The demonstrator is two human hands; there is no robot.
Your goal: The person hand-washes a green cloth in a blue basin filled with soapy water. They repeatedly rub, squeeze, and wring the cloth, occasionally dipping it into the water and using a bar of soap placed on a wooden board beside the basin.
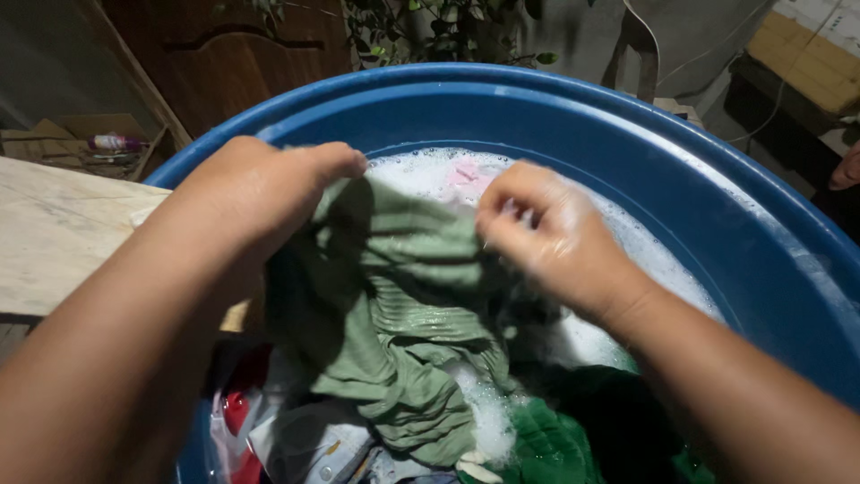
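**Wet green garment bunched between both hands over the wash tub**

We are leaning over a big round blue plastic tub (717, 224), which is holding soapy water (645, 251) with white foam across its surface. Against the near wall more laundry is piling up: a darker green cloth (555, 448) at the lower right, and red and grey pieces (269, 430) at the lower left.

The pale green ribbed garment (394, 314) is hanging in the middle, half lifted out of the suds and draping down in heavy folds. We are judging it soaked, so heavier than it looks, fully limp, and slick with soap; a loose pinch would likely slip.

Our left hand (260, 188) is closing over the garment's upper left edge, fingers curled down into the fabric. Our right hand (546, 233) is clenching a bunched fold at the upper right, foam clinging to the knuckles. Gathered handfuls near the top edge seem the surest hold.
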